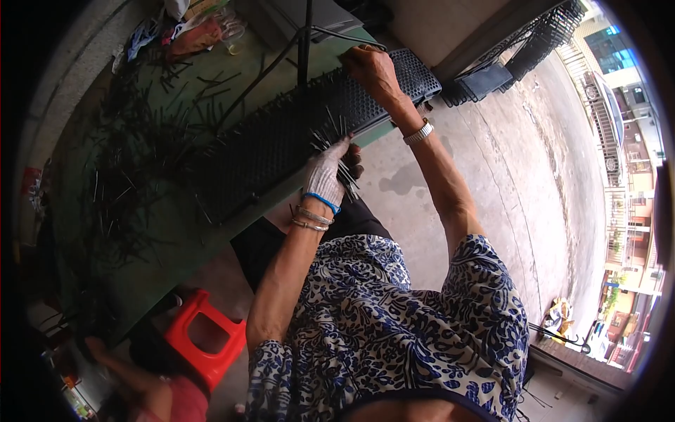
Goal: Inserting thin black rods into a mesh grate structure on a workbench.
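Pale concrete floor (464,162) beyond the right end of a long green table (151,271), with a blue-and-cream patterned top (394,323) in front of the near edge. Along that near edge, up to the right-hand corner, a long black tray (281,151) pierced with rows of small holes. Past the table's right end, a pile of black racks (485,81). By the near left corner, a co-worker's bare arm (130,366) and, closer in, a red plastic stool (209,367). Toward the far edge, a heap of bags and wrappings (200,35), with a slim black upright rod (304,60) behind the tray. Both hands well apart. Left hand (325,172), in a whitish knitted glove, just over the tray's near edge, clamped around a loose bunch of thin dark strips (325,138) poking out above and below. Right hand (374,70), bare, at the tray's far edge near its right end, with fingers curled; impossible to tell whether closed on anything. Strewn over the left half of the table, many loose dark strips (116,186). Smallest of all: a pale-banded wristwatch (419,132) on the right wrist, metal bangles (311,219) on the left.
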### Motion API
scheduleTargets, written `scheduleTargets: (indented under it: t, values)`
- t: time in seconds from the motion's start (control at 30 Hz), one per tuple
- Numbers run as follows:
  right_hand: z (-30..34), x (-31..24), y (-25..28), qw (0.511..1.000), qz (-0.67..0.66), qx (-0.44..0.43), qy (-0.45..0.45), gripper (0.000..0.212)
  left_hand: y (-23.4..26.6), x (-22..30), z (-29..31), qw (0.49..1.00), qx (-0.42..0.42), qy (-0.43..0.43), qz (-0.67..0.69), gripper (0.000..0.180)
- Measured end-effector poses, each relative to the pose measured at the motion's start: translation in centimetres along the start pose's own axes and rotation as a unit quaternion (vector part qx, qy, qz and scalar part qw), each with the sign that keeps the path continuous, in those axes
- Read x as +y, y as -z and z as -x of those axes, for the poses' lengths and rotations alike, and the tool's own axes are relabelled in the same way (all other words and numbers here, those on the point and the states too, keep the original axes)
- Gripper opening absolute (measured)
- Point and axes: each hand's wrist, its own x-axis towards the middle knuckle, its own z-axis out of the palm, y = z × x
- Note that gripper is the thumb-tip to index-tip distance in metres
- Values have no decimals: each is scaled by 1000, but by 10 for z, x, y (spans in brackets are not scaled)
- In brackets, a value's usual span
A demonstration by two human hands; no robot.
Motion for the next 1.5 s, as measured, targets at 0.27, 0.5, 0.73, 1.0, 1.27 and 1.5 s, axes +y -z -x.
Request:
scheduleTargets:
  t: [0.27,0.5,0.73,1.0,1.27,1.5]
  values:
    - [-1,0,-4,996,81,39,10,16,-2,-3,-2,1000,24,1,-18,14]
    - [-5,-1,-21,994,93,-9,-56,19,2,-6,1,1000,-13,-23,-9,16]
    - [10,-9,-19,993,98,56,-36,22,0,-5,10,999,-12,-33,-7,15]
    - [34,-40,10,985,137,96,-47,30,-6,-4,14,998,2,-39,41,17]
    - [78,-83,66,925,-279,-183,-181,28,-10,-7,8,998,-12,-68,-2,14]
    - [81,-60,58,897,-342,-154,-234,23,-15,-8,10,998,27,-47,-44,17]
